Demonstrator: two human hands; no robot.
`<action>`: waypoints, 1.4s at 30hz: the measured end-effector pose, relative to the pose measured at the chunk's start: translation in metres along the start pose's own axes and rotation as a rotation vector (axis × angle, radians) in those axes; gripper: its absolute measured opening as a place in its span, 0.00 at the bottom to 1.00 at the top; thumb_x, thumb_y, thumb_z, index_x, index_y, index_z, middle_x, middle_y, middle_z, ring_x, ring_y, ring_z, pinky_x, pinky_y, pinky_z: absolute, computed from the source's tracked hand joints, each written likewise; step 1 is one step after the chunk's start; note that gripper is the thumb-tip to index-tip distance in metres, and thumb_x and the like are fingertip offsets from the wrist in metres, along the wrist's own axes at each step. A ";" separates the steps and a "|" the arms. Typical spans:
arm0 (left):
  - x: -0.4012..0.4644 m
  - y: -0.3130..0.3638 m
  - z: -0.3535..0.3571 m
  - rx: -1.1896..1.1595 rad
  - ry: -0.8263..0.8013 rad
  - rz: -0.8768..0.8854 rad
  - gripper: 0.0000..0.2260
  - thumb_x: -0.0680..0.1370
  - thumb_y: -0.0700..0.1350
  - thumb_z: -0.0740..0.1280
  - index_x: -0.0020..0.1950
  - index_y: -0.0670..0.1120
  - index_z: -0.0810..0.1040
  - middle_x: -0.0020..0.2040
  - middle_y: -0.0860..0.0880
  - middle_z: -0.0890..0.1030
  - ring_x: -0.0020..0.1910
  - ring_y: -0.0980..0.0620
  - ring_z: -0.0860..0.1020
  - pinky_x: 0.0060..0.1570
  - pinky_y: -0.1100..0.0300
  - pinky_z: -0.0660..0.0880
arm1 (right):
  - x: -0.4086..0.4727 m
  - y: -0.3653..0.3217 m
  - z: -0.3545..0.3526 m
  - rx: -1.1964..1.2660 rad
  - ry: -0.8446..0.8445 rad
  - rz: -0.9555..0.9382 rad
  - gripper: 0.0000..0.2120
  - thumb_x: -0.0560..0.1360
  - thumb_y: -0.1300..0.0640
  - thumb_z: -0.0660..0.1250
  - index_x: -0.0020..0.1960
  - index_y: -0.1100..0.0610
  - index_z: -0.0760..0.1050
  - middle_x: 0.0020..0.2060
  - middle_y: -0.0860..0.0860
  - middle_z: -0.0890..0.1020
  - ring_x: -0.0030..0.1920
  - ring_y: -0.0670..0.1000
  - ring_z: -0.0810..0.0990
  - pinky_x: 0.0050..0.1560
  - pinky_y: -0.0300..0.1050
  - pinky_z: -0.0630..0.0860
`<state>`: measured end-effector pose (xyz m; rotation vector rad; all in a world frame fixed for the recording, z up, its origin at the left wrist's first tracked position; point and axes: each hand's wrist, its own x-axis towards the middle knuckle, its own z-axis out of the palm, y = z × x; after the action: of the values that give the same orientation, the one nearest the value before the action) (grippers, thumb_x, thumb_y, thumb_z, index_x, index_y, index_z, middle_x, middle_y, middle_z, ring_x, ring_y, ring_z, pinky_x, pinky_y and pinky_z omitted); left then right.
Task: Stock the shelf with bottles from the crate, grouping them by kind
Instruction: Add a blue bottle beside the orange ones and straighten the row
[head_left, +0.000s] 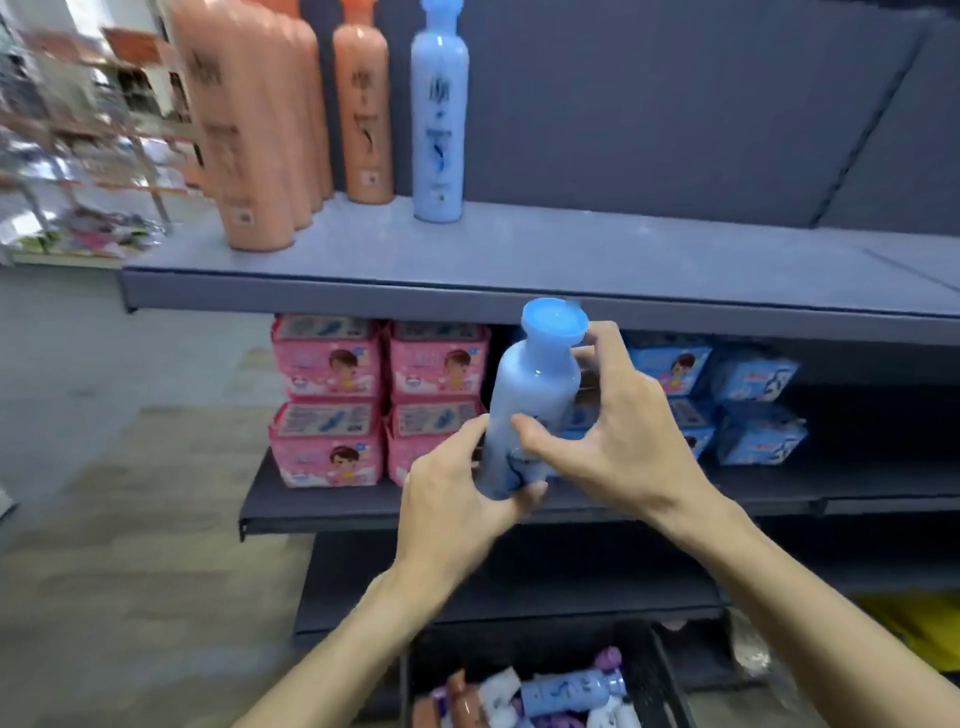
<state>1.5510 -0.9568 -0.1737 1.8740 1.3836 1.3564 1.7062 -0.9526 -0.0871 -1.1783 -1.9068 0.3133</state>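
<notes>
I hold a light blue bottle (530, 400) upright in front of the shelving, below the top shelf's front edge. My left hand (457, 499) grips its base from below and the left. My right hand (618, 431) wraps its body from the right, thumb across the front. On the grey top shelf (571, 260) stand several orange bottles (249, 130) at the left, and one blue bottle (439, 119) of the same kind just right of them. A dark crate (649, 675) on the floor holds several mixed bottles (566, 691), blue, white, purple and orange, lying down.
The top shelf is bare to the right of the blue bottle. The shelf below carries pink packs (379, 400) at the left and blue packs (748, 405) at the right. A yellow object (919, 629) lies at the lower right. Blurred store racks (78, 156) stand at far left.
</notes>
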 end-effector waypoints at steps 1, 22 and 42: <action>0.007 0.008 -0.010 0.010 0.025 0.030 0.21 0.66 0.59 0.77 0.55 0.56 0.77 0.43 0.59 0.82 0.44 0.60 0.81 0.42 0.55 0.77 | 0.009 -0.011 -0.005 0.006 0.011 -0.031 0.27 0.66 0.51 0.76 0.57 0.46 0.63 0.47 0.39 0.80 0.44 0.45 0.81 0.45 0.47 0.79; 0.158 0.075 -0.103 0.231 0.218 0.081 0.24 0.67 0.64 0.74 0.52 0.48 0.74 0.43 0.52 0.81 0.46 0.47 0.80 0.46 0.48 0.77 | 0.183 -0.098 -0.036 0.023 0.036 -0.151 0.24 0.71 0.51 0.73 0.61 0.51 0.64 0.47 0.52 0.81 0.42 0.54 0.82 0.43 0.54 0.82; 0.249 0.030 -0.082 0.349 0.214 -0.046 0.21 0.72 0.57 0.74 0.50 0.46 0.68 0.49 0.48 0.79 0.51 0.44 0.76 0.42 0.57 0.70 | 0.278 -0.036 0.012 -0.075 -0.017 -0.022 0.23 0.76 0.49 0.69 0.64 0.53 0.61 0.52 0.52 0.79 0.45 0.52 0.79 0.46 0.53 0.81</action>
<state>1.4969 -0.7617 -0.0052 1.9359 1.8614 1.3976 1.6208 -0.7394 0.0740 -1.2066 -1.9597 0.2429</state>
